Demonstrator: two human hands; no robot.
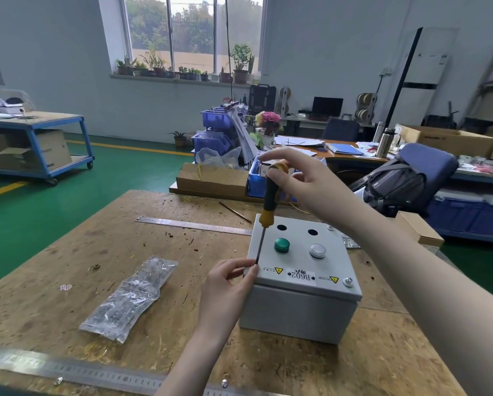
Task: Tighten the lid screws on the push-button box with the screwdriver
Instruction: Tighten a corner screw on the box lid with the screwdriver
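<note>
Head view: a grey metal push-button box (302, 284) sits on the worn wooden bench (68, 267), right of centre. Its lid carries 1 green button (281, 245), 1 white button (317, 250) and 2 open holes. The right hand (305, 184) has its fingers curled round the top of the yellow-and-black screwdriver (269, 201), held near upright with its tip at the lid's near-left corner. The left hand (229, 281) pinches the shaft tip there, fingers together. A crumpled clear plastic bag (131, 298) lies to the left; a steel ruler (194, 224) lies behind.
</note>
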